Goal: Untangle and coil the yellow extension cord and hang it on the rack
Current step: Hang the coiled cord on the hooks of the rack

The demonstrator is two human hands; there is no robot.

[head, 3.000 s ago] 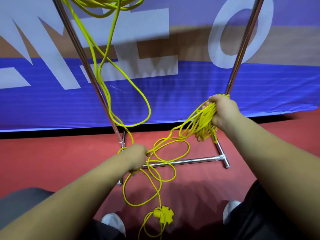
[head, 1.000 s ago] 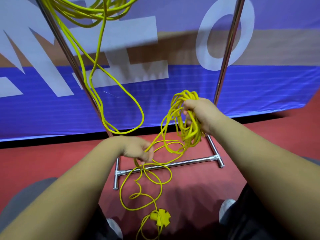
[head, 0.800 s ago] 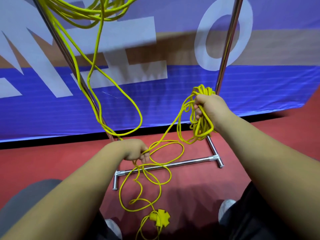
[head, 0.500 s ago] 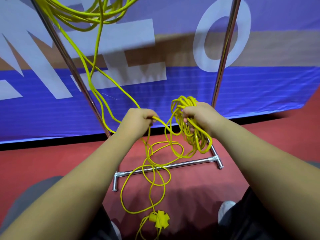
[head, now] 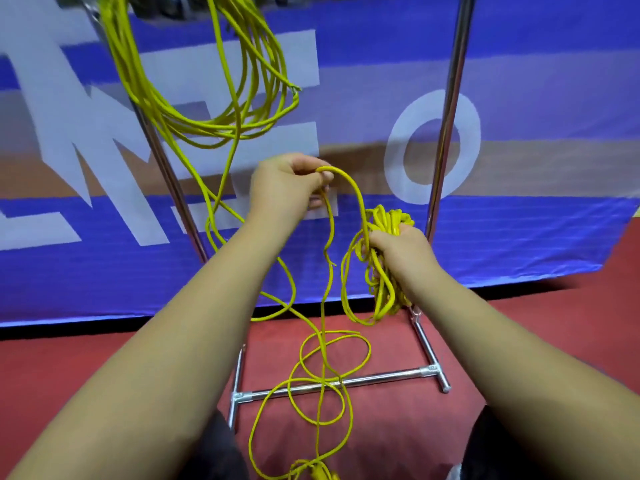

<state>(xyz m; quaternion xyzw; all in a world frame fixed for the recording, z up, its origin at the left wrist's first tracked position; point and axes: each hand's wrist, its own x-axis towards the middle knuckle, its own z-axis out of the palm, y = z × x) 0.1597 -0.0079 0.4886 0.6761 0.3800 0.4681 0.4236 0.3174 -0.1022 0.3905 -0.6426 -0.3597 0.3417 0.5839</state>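
My right hand (head: 403,247) grips a bunched coil of the yellow extension cord (head: 384,282), its loops hanging down below the fist. My left hand (head: 287,188), raised higher and to the left, pinches one strand of the same cord, which arches over to the coil. More yellow loops (head: 214,98) hang from the top left of the chrome rack (head: 446,109). Loose turns of cord (head: 322,375) lie on the floor across the rack's base bar, and the yellow plug end (head: 320,474) shows at the bottom edge.
A blue, white and tan banner (head: 519,220) stands right behind the rack. The rack's left upright (head: 166,164) slants down to the base bar (head: 346,382) on the red floor (head: 554,334). My dark trouser legs and a shoe tip sit at the bottom corners.
My left hand rose from near the base bar up to chest height, drawing a strand upward. The view tilted up, and the right hand with the coil stayed beside the right upright.
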